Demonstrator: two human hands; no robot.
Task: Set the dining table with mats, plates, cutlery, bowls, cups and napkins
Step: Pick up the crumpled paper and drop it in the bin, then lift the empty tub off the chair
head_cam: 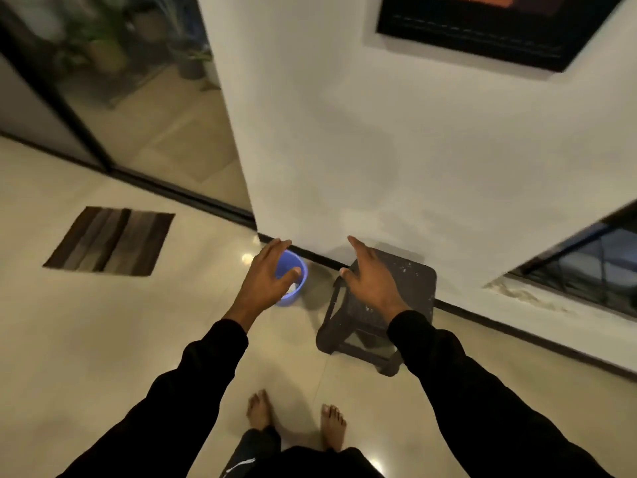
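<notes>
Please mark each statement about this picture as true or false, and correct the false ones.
1. Both hands are empty. True: the left hand and the right hand are open and hold nothing.
2. A blue bucket stands on the floor by the wall. True.
3. A red stool stands under the right hand. False: the stool is black.
4. A dining table with plates is in view. False: no table or plates show, only floor, wall and glass door.
5. A striped mat lies on the floor to the left. True.
</notes>
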